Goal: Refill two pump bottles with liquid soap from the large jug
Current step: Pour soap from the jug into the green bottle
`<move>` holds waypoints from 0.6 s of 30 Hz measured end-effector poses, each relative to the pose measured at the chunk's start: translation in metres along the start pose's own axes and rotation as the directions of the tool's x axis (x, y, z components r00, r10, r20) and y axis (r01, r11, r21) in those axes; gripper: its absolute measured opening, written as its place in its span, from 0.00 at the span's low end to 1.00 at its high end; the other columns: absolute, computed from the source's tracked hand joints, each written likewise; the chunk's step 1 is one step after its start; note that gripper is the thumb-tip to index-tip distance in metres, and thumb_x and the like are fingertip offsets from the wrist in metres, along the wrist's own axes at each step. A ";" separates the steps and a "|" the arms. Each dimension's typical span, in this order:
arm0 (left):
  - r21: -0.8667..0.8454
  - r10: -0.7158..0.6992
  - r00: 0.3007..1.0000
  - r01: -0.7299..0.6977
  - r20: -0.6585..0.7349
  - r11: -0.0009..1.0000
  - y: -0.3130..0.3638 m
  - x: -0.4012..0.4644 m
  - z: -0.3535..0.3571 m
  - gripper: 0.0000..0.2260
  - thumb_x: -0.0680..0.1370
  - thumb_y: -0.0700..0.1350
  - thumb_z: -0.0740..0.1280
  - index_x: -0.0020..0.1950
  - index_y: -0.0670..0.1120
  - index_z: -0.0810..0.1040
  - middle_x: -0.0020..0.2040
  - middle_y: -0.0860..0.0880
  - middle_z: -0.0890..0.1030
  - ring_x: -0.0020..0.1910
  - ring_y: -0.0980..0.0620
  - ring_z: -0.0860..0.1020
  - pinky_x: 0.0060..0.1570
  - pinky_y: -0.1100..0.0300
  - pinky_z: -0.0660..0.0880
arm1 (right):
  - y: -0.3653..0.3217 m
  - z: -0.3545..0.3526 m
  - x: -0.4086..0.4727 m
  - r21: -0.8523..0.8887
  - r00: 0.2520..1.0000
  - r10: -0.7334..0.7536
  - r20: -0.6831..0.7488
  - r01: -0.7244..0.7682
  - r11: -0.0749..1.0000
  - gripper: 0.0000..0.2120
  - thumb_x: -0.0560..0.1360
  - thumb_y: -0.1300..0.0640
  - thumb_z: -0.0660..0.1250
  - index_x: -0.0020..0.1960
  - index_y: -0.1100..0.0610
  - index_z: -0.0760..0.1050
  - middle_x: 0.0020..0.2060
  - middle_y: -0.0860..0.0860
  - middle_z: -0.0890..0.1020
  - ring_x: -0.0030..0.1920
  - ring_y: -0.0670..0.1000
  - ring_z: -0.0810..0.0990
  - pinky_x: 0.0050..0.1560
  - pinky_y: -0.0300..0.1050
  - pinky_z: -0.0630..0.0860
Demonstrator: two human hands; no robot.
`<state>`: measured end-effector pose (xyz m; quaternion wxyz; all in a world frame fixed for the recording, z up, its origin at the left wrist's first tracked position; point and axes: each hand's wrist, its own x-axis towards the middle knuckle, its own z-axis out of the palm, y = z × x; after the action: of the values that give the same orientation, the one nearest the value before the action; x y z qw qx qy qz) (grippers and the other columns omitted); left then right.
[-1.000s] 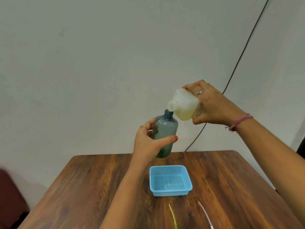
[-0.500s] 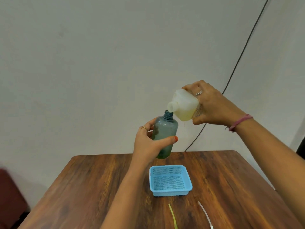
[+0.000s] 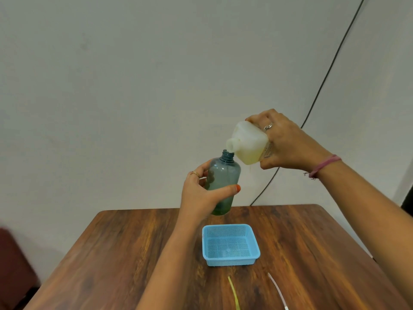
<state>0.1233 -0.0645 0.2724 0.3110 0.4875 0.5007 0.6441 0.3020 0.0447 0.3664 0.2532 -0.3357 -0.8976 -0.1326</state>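
Observation:
My left hand [image 3: 201, 195] grips a translucent blue-grey bottle [image 3: 224, 175] with its cap off, held upright in the air above the table's far edge. A little greenish liquid sits at its bottom. My right hand [image 3: 288, 145] grips a white translucent jug [image 3: 248, 143] holding pale yellow soap. The jug is tipped to the left, its open spout just above the bottle's neck. A thin drip hangs under the jug's lower edge.
A light blue mesh basket [image 3: 230, 243] stands on the wooden table [image 3: 116, 253] below the bottle. Two thin pump tubes, one yellow-green [image 3: 233, 291] and one white [image 3: 277, 288], lie near the front edge. A black cable [image 3: 324, 81] runs down the wall.
The jug's spout has come down slightly, closer to the bottle's neck. Both hands keep their grip and hardly move.

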 end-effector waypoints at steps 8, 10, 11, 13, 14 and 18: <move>-0.002 0.000 1.000 0.000 0.007 1.000 0.001 0.000 0.001 0.30 0.64 0.43 0.80 0.59 0.61 0.70 0.52 0.60 0.74 0.50 0.59 0.76 0.34 0.71 0.75 | 0.001 0.001 0.000 -0.001 1.000 0.003 0.001 -0.003 1.000 0.47 0.57 0.56 0.80 0.71 0.51 0.62 0.62 0.53 0.68 0.59 0.54 0.70 0.56 0.46 0.72; -0.004 0.002 1.000 -0.002 0.008 1.000 0.001 0.000 0.001 0.30 0.64 0.43 0.80 0.59 0.61 0.70 0.52 0.60 0.74 0.49 0.59 0.76 0.35 0.71 0.76 | 0.001 0.001 0.000 -0.001 1.000 -0.001 0.001 0.001 1.000 0.47 0.57 0.56 0.80 0.72 0.51 0.62 0.62 0.52 0.68 0.59 0.54 0.70 0.56 0.46 0.72; -0.004 0.002 1.000 -0.002 0.009 1.000 0.001 0.001 0.001 0.30 0.64 0.43 0.80 0.59 0.61 0.70 0.52 0.60 0.75 0.49 0.59 0.76 0.35 0.71 0.76 | 0.001 0.001 0.000 -0.002 1.000 -0.001 0.002 0.001 1.000 0.48 0.57 0.55 0.80 0.72 0.50 0.62 0.62 0.52 0.68 0.59 0.54 0.70 0.57 0.46 0.72; -0.003 0.004 1.000 -0.004 0.012 1.000 0.001 0.001 0.001 0.29 0.64 0.43 0.80 0.58 0.61 0.70 0.52 0.59 0.75 0.49 0.59 0.76 0.34 0.71 0.76 | 0.002 0.001 0.000 -0.006 1.000 0.003 0.006 -0.003 1.000 0.48 0.57 0.55 0.80 0.72 0.50 0.61 0.62 0.52 0.68 0.60 0.54 0.70 0.57 0.46 0.72; -0.004 0.005 1.000 -0.005 0.013 1.000 0.001 0.001 0.001 0.29 0.64 0.43 0.80 0.56 0.62 0.70 0.52 0.59 0.75 0.48 0.59 0.76 0.33 0.71 0.76 | 0.002 0.001 0.000 -0.008 1.000 0.003 0.007 -0.003 1.000 0.48 0.57 0.55 0.80 0.72 0.51 0.61 0.62 0.52 0.68 0.60 0.54 0.70 0.57 0.46 0.72; -0.006 0.006 1.000 -0.006 0.015 1.000 0.001 0.002 0.001 0.29 0.64 0.43 0.80 0.57 0.61 0.70 0.52 0.60 0.74 0.48 0.59 0.76 0.32 0.72 0.75 | 0.002 0.001 0.001 -0.013 1.000 0.006 0.008 -0.006 1.000 0.48 0.57 0.55 0.80 0.72 0.50 0.61 0.62 0.52 0.68 0.60 0.54 0.70 0.57 0.47 0.72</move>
<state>0.1236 -0.0627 0.2745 0.3142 0.4930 0.4951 0.6427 0.3026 0.0475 0.3666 0.2481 -0.3404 -0.8967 -0.1361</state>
